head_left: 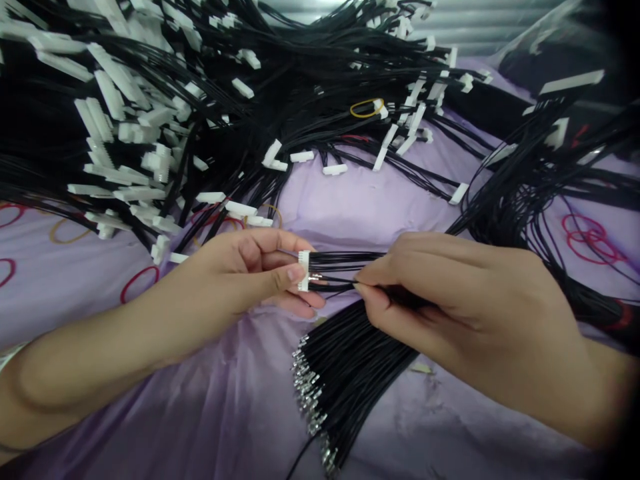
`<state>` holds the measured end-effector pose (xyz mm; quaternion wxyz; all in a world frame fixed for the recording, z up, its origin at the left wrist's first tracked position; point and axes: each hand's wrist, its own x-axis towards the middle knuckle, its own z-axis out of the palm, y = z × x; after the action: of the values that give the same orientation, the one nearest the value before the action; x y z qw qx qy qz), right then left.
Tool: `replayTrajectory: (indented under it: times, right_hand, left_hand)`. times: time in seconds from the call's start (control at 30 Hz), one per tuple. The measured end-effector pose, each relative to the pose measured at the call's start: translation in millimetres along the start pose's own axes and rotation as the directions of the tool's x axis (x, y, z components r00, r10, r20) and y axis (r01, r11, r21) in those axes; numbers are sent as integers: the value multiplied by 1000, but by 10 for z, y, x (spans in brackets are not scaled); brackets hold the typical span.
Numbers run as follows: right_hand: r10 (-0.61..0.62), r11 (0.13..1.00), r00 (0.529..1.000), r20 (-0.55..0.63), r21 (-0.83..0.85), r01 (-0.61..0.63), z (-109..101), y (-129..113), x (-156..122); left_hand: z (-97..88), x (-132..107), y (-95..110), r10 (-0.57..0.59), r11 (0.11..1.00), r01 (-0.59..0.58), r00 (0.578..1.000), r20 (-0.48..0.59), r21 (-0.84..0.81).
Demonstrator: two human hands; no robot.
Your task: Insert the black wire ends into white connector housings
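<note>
My left hand (pixel 245 273) pinches a white multi-pin connector housing (pixel 303 271) between thumb and fingers. Several black wires (pixel 345 263) run from the housing toward my right hand (pixel 450 307). That hand grips a thin bunch of black wires (pixel 400 297) between thumb and fingers. A small metal terminal (pixel 315 276) shows at the housing's wire side. Below my right hand, a loose bundle of black wires (pixel 350 367) fans out, its crimped metal terminals (pixel 310 393) lying toward the lower left. My right hand covers part of this bundle.
A large heap of black wire harnesses with white connectors (pixel 150 127) spreads across the back and left, with more wires (pixel 540 193) at the right. Everything lies on a wrinkled lilac cloth (pixel 200 407), with red and yellow rubber bands (pixel 139 281) scattered about. A corrugated metal surface (pixel 450 20) shows behind.
</note>
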<state>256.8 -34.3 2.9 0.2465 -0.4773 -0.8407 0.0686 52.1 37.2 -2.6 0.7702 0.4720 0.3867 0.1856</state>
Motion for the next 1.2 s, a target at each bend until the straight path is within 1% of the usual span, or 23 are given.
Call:
replayTrajectory:
  times: [0.2, 0.37, 0.57, 0.7, 0.9, 1.07, 1.2]
  right_hand:
    - [-16, 999, 1000, -11, -46, 16, -4, -11, -15]
    - [-10, 998, 1000, -6, -56, 10, 0, -14, -12]
    - [-10, 997, 1000, -4, -78, 10, 9, 0, -7]
    - [-42, 996, 999, 3, -79, 42, -3, -10, -17]
    - [-67, 997, 998, 21, -42, 68, -10, -32, -18]
    - [-103, 995, 994, 37, -17, 103, 13, -28, -14]
    - [-84, 996, 996, 33, -27, 85, 15, -26, -23]
  left_hand:
    - [-22, 15, 6, -49, 998, 50, 999, 23, -48]
    - [-23, 2, 40, -85, 992, 86, 996, 9, -94]
    - [-9, -4, 43, -87, 993, 87, 996, 8, -77]
    - [-20, 4, 27, -80, 995, 80, 997, 1, -65]
    - [-19, 10, 27, -78, 995, 77, 997, -5, -60]
    - [-39, 16, 18, -60, 997, 61, 998, 20, -40]
    - [-46, 17, 13, -53, 997, 54, 998, 30, -46]
